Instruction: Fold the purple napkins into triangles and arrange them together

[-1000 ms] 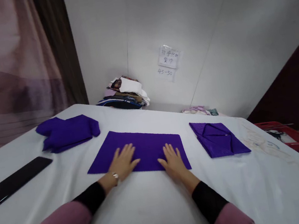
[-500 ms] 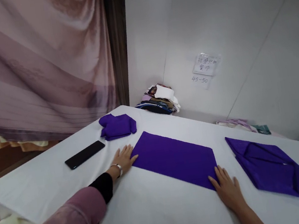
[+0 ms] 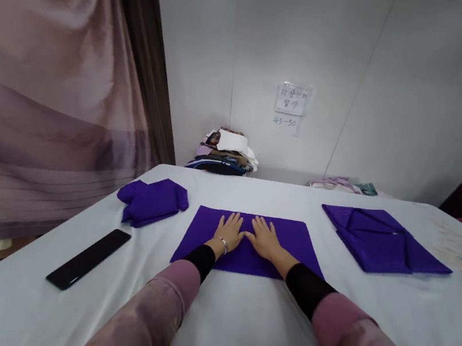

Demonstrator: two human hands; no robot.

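Note:
In front of me a purple cloth (image 3: 297, 241) lies flat, folded into a rectangle. My left hand (image 3: 230, 232) rests palm down near its middle, fingers spread. Beside it my right hand (image 3: 264, 239) also lies flat on the cloth, the two thumbs close together or touching. Part of the cloth is hidden under my hands and forearms. To the right sits another purple cloth (image 3: 380, 243), folded with a pointed corner. A bunched purple cloth (image 3: 152, 201) is at the far left of the table.
A black phone (image 3: 90, 259) lies on the white-covered table (image 3: 255, 331) to the left. Folded clothes (image 3: 226, 153) are piled at the back by the wall, with more fabric (image 3: 339, 184) farther right. A paper sign (image 3: 290, 99) hangs on the wall; a pink curtain (image 3: 39, 109) hangs at left.
Both hands have moved inward from the cloth's left and right edges to its middle and now lie side by side. The camera view has shifted to the right.

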